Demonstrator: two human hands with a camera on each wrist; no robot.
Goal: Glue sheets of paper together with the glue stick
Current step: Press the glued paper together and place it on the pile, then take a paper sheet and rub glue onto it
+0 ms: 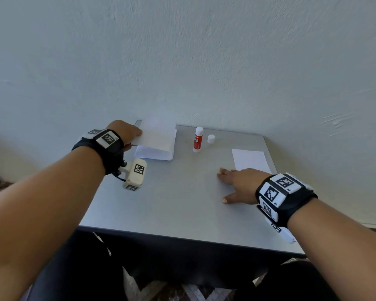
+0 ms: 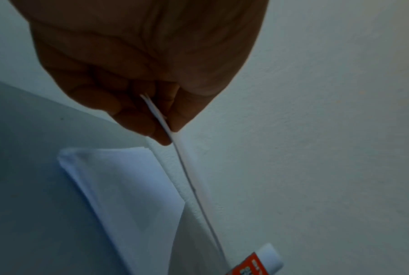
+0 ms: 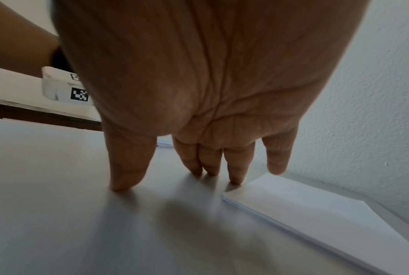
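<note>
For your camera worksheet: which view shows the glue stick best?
The head view: the glue stick stands upright and whole on the table, its cap beside it. The left wrist view catches only one end at the frame's edge; the right wrist view shows none.

Three views: one from the head, one from each wrist

Head view looking forward and down over the grey table (image 1: 172,203) toward the wall, both forearms entering from the lower corners. Left wrist view close under the left hand (image 2: 139,65), aimed along the fingers at the paper stack (image 2: 128,195) and glue stick (image 2: 257,264), both also seen at upper centre from the head. Right wrist view low above the tabletop, facing past the right hand (image 3: 198,74) to the sheets (image 3: 316,214) at lower right, shared with the head view
</note>
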